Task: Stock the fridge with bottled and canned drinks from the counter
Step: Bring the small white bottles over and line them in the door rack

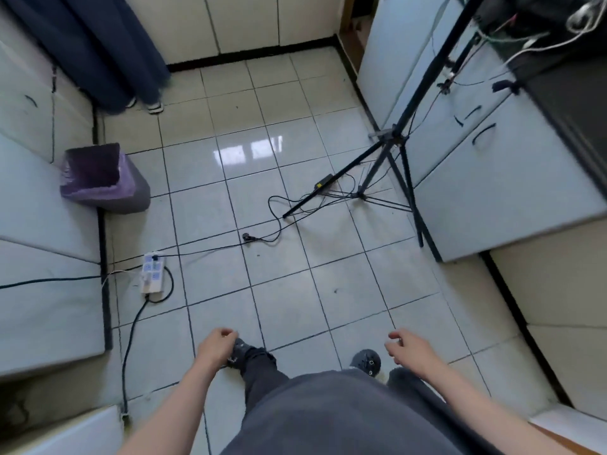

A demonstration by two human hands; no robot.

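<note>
Fingers (227, 333) loosely curled and holding nothing, the person's left hand (215, 348) and right hand (410, 351) are hanging low over the tiled floor (289, 290), probably kept free for the next pick-up. No bottle or can is showing. The dark counter (568, 100) at right is carrying only cables in view, and no fridge can be identified. A purple-lined bin (105, 178) is standing by the left cabinets, nothing visible inside. A tripod (387, 165) and power strip (152, 272) are crowding the path.

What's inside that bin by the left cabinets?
Only its purple liner bag shows inside the bin. No rubbish is visible, though the very bottom is too dark to tell.
</note>
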